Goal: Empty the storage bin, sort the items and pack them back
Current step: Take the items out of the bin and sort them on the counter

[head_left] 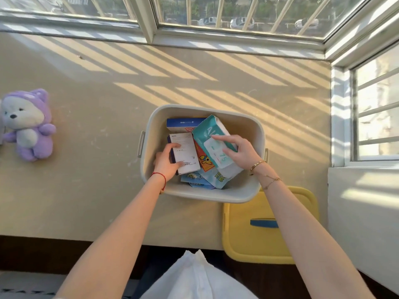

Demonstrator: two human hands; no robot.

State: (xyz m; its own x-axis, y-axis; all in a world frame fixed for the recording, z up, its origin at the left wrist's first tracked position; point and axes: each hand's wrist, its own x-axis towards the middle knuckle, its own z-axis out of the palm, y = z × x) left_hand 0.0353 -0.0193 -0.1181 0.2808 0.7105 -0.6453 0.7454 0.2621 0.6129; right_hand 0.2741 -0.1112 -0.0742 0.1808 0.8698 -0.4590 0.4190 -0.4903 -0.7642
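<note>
Fingers (175,145) of the left hand (166,160) curl around a white box (184,153) standing in the left part of the grey storage bin (248,190) on the counter (86,190). Behind it in the bin lies a blue box (183,123); toward the bin's right, the right hand (239,153) presses spread fingers onto a teal wipes pack (210,131), over a red packet (205,161) and light-blue packets (213,180). A yellow lid (259,240) lies at the bin's near right corner.
</note>
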